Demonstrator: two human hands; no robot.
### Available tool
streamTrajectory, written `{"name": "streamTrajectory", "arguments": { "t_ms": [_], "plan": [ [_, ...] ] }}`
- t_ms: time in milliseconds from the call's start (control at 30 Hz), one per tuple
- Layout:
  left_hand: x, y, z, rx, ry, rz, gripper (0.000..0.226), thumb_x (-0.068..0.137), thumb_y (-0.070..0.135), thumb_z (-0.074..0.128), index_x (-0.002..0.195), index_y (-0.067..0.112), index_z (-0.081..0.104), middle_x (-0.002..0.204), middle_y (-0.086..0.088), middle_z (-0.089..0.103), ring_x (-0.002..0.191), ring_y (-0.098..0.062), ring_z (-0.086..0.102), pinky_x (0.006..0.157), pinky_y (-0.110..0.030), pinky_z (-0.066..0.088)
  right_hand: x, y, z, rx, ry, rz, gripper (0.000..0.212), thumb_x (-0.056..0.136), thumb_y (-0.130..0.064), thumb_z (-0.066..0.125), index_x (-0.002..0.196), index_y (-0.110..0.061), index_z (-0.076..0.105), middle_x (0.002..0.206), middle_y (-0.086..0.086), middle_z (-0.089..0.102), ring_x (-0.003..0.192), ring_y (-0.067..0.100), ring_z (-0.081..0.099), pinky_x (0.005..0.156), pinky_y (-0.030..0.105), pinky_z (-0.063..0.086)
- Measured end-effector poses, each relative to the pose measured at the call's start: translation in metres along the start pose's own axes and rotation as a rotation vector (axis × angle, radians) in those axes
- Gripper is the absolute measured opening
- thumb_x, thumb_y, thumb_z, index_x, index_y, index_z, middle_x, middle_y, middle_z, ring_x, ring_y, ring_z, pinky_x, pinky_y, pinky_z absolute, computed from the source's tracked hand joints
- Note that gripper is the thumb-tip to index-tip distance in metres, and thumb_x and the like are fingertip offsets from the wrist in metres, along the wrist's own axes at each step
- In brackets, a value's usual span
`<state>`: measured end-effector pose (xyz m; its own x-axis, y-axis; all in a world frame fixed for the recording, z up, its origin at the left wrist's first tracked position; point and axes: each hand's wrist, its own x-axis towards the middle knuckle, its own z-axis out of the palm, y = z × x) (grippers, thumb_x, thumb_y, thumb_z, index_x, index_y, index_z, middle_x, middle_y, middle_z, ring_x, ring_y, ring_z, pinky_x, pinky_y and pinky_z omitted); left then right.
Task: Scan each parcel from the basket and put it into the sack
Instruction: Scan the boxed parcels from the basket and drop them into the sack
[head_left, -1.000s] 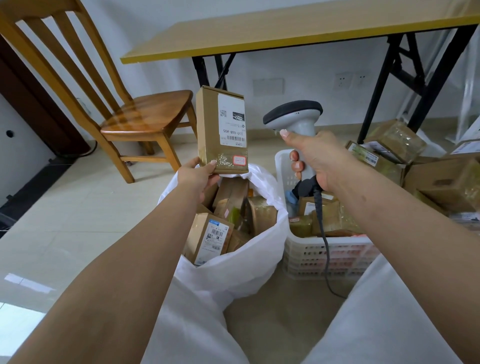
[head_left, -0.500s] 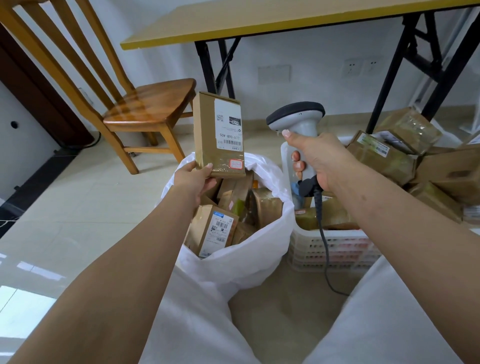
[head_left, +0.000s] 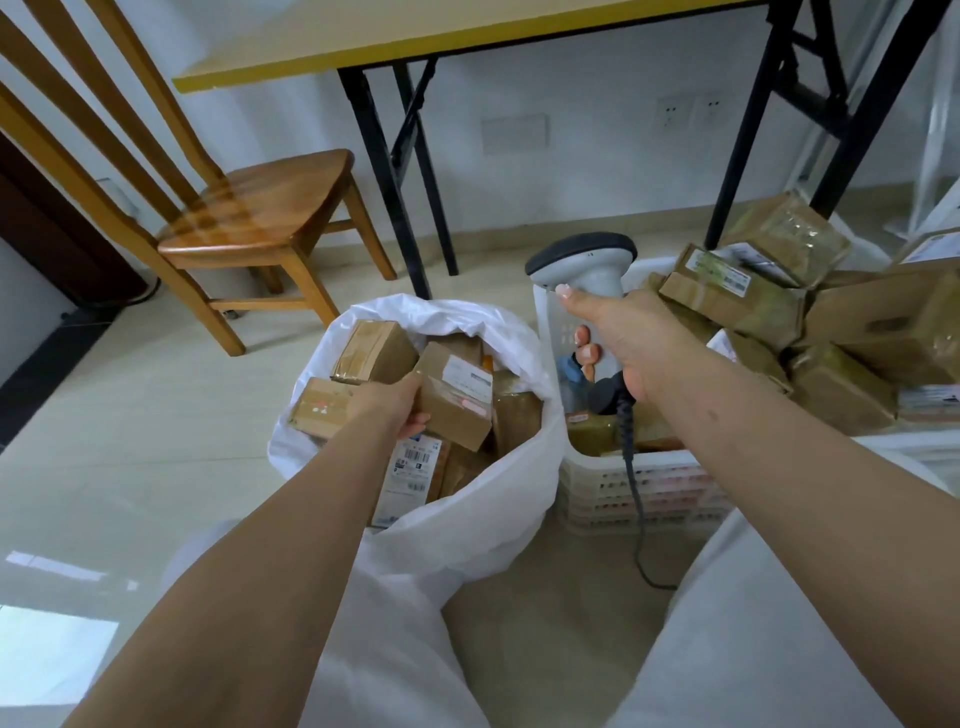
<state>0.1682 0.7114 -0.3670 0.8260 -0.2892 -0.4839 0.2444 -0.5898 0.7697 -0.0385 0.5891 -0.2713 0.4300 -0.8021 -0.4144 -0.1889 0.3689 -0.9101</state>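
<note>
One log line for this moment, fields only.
left hand lowering parcel into sack | right hand gripping scanner above basket

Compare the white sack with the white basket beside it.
The white sack is soft, crinkled plastic film; the white basket is rigid, with slotted walls. The sack's mouth is roundish, the basket's rim straight-edged. The left hand holds a parcel in the sack; the right hand holds a scanner above the basket. Both hold brown parcels.
</note>
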Motion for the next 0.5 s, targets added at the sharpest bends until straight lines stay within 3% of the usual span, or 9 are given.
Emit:
{"name": "streamTrajectory", "arguments": {
  "t_ms": [133, 333, 433, 500],
  "plan": [
    [0.012, 0.008, 0.018, -0.056, 0.046, -0.07, 0.034, 0.096, 0.036, 0.058, 0.079, 0.012, 0.042, 0.08, -0.011, 0.066, 0.059, -0.013, 0.062, 0.06, -0.026, 0.059, 0.016, 0.007, -0.001, 0.02, 0.015, 0.04, 0.031, 0.088, -0.038, 0.07, 0.093, -0.013, 0.054, 0.071, 0.005, 0.052, 0.05, 0.011, 0.042, 0.051, 0.024, 0.044],
    [0.04, 0.019, 0.046, -0.097, 0.015, -0.123, 0.03, 0.1, 0.029, 0.053, 0.078, 0.012, 0.04, 0.084, -0.011, 0.064, 0.063, -0.012, 0.061, 0.069, -0.026, 0.059, 0.051, 0.021, 0.003, -0.006, 0.05, 0.112, 0.034, 0.088, -0.041, 0.069, 0.099, -0.012, 0.056, 0.073, 0.006, 0.054, 0.052, 0.011, 0.044, 0.051, 0.024, 0.045],
    [0.055, 0.024, 0.066, -0.124, -0.063, -0.088, 0.018, 0.1, 0.028, 0.054, 0.105, 0.011, 0.055, 0.089, -0.008, 0.062, 0.069, -0.013, 0.061, 0.081, -0.035, 0.06, 0.068, 0.03, 0.0, 0.016, 0.07, 0.147, 0.031, 0.088, -0.041, 0.069, 0.091, -0.013, 0.054, 0.069, 0.004, 0.052, 0.05, 0.011, 0.042, 0.051, 0.025, 0.043],
    [0.063, 0.025, 0.079, -0.139, -0.115, -0.051, 0.028, 0.1, 0.027, 0.055, 0.126, 0.016, 0.056, 0.094, -0.006, 0.062, 0.073, -0.014, 0.062, 0.081, -0.035, 0.061, 0.078, 0.036, -0.002, 0.022, 0.075, 0.151, 0.031, 0.088, -0.04, 0.07, 0.09, -0.013, 0.055, 0.069, 0.004, 0.052, 0.049, 0.012, 0.042, 0.052, 0.027, 0.042]
  ]
}}
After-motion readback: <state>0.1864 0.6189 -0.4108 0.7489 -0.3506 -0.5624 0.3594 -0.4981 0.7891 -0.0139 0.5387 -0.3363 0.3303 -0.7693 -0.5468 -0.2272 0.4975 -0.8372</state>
